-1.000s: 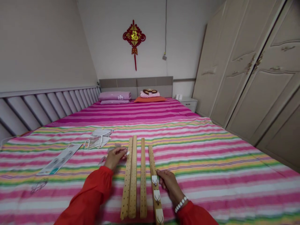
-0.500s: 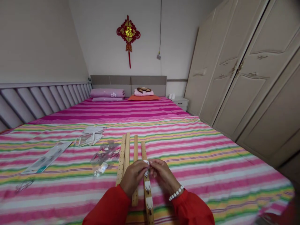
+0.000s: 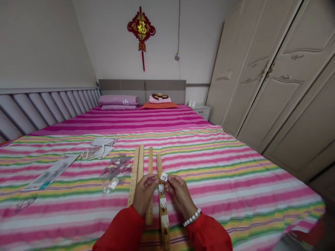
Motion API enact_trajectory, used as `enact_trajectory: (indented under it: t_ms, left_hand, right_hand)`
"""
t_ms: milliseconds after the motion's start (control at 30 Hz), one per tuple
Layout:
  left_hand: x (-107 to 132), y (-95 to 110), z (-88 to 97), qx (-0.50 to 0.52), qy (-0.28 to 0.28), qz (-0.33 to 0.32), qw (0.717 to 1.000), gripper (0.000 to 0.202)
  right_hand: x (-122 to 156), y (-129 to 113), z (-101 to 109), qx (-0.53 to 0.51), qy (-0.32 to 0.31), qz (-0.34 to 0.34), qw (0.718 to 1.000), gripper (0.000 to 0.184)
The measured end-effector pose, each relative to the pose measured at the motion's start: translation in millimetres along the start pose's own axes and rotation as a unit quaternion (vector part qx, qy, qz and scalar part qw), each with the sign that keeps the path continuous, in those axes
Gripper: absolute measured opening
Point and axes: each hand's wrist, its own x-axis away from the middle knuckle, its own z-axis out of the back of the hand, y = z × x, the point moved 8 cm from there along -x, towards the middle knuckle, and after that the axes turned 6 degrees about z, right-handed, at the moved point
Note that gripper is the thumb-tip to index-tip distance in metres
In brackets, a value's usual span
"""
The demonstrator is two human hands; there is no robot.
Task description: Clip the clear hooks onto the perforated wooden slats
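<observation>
My right hand (image 3: 179, 191) pinches the edge of a small white card (image 3: 164, 177) with a dark mark or little metal piece on it. The card is held just above a wooden strip with holes (image 3: 158, 162). Close to the card's left side, my left hand (image 3: 145, 190) has its fingers loosely bent and apart, with nothing visible in them. Lower on that strip sit three white tags (image 3: 163, 203) in a row, each with a small dark metal loop or hook. Left of it lies another wooden strip (image 3: 150, 160), partly behind my left hand.
Two more wooden strips (image 3: 135, 167) lie side by side further left. Beyond them are clear plastic packets with small parts (image 3: 116, 169), flat clear sleeves (image 3: 101, 148), a long packaged card (image 3: 51, 172) and thin wire-like loops (image 3: 26, 202). A striped sheet (image 3: 235, 195) covers the bed.
My left fingers have come away from the card and moved slightly left. The card, now tilted and more visible, stays in my right fingers. The view has shifted a little.
</observation>
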Motion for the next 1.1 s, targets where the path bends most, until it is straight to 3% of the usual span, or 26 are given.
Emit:
enact_trajectory:
  t_ms: [67,133,400,567,700,900,1100]
  left_hand:
    - [-3.0,-17.0,-4.3,0.045,-0.011,0.081,0.996,0.045]
    - [-4.5,-26.5,-11.0,0.069,-0.036,0.118,0.990,0.046]
    - [-21.9,-16.0,-16.4,0.062,-0.062,0.077,0.993,0.037]
    - [-45.4,-18.6,-22.0,0.031,-0.087,0.123,0.988,0.033]
    - [-62.4,-29.9,-21.3,0.012,-0.077,0.155,0.985,0.026]
    - [-74.5,-37.9,-14.1,-0.089,-0.032,0.082,0.992,0.015]
    - [-79.1,-42.0,-14.3,-0.262,-0.019,0.021,0.965,0.007]
  right_hand:
    - [0.8,0.3,-1.7,0.000,0.003,0.010,1.000,0.024]
    - [1.5,0.5,-4.2,0.008,-0.005,0.020,1.000,0.024]
    - [-11.1,2.7,1.2,0.051,-0.025,0.015,0.998,0.023]
    - [-29.9,-4.7,7.6,0.126,0.003,0.038,0.991,0.023]
    - [-40.7,-0.4,9.1,0.154,0.013,0.022,0.988,0.022]
    - [-51.2,21.7,22.1,0.185,0.044,-0.012,0.982,0.023]
    - [-58.3,32.6,30.7,0.227,0.069,-0.029,0.971,0.023]
